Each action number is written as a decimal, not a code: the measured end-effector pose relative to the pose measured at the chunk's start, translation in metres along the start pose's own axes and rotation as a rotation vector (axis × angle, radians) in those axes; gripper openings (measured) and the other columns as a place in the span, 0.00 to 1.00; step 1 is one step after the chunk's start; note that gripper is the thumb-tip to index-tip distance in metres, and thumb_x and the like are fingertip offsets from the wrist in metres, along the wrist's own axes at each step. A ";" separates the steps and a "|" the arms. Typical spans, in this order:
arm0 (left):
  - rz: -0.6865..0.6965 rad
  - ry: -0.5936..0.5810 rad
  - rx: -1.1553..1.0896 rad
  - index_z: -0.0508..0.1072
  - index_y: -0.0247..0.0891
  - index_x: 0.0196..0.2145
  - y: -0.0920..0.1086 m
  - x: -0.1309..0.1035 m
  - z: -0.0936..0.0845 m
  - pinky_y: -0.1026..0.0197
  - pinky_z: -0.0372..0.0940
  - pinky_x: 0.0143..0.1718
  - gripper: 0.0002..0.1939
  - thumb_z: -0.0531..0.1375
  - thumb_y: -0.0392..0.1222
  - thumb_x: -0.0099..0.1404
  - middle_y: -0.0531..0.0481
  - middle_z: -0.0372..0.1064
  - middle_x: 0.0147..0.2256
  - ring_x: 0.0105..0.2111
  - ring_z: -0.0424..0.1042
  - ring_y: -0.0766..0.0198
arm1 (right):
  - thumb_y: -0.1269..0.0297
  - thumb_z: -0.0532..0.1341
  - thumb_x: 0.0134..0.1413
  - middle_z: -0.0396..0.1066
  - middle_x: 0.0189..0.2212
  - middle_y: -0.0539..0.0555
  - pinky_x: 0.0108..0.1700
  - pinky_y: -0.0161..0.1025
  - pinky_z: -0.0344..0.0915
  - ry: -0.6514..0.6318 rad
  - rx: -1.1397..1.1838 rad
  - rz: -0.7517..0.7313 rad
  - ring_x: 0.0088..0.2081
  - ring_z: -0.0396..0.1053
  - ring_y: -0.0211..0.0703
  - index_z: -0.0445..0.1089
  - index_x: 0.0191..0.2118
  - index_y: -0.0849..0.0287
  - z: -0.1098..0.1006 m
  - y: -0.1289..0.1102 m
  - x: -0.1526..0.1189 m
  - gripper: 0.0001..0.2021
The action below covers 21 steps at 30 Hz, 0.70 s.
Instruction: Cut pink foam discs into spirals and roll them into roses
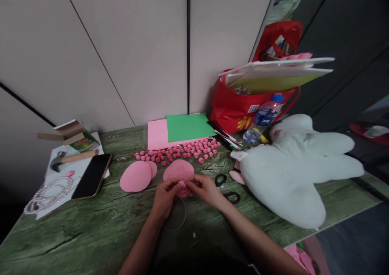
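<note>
Lower left: black phone (pixel 92 175); lower centre: left hand (pixel 164 197), thumb and fingers pinching small pink piece (pixel 182 183), right hand (pixel 208 190) fingertips gripping its other side; right of centre: black scissor handles (pixel 232 197); lower right: white plush toy (pixel 282 178)

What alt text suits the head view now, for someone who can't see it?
The left hand and right hand pinch a small pink piece over a green table. Behind them lie round pink bits and a green sheet; scissors and a white plush toy sit right, phone and hammer left.
</note>
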State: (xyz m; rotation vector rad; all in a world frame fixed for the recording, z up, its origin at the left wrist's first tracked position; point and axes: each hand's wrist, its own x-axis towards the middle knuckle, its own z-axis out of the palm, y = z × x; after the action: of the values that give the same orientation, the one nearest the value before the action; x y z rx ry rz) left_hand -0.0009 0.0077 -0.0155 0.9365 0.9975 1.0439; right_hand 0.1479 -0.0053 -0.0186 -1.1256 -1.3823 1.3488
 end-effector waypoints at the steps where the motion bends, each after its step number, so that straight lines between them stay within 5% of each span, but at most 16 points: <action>1: -0.006 0.005 -0.017 0.77 0.35 0.27 0.000 0.000 0.000 0.64 0.65 0.34 0.08 0.67 0.36 0.44 0.50 0.75 0.26 0.28 0.71 0.64 | 0.53 0.57 0.49 0.69 0.21 0.49 0.26 0.34 0.65 0.005 -0.002 -0.006 0.22 0.68 0.37 0.66 0.27 0.60 0.000 0.001 0.000 0.14; 16: -0.050 0.059 -0.177 0.78 0.34 0.27 0.004 0.002 -0.001 0.68 0.64 0.30 0.13 0.69 0.37 0.39 0.51 0.74 0.25 0.25 0.69 0.69 | 0.51 0.58 0.47 0.66 0.16 0.48 0.25 0.35 0.65 0.067 0.094 -0.087 0.20 0.65 0.36 0.62 0.17 0.59 -0.008 -0.002 0.004 0.19; 21: -0.083 0.029 -0.277 0.78 0.35 0.26 0.004 0.004 -0.004 0.69 0.64 0.31 0.14 0.70 0.38 0.37 0.53 0.74 0.24 0.25 0.69 0.72 | 0.59 0.65 0.41 0.68 0.22 0.50 0.28 0.33 0.63 0.031 0.033 -0.164 0.25 0.65 0.36 0.62 0.16 0.61 -0.008 -0.008 -0.002 0.15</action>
State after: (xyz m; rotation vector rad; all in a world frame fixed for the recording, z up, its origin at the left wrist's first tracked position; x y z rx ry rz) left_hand -0.0052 0.0127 -0.0135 0.6494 0.8816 1.0955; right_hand 0.1554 -0.0055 -0.0108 -0.9849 -1.3936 1.2276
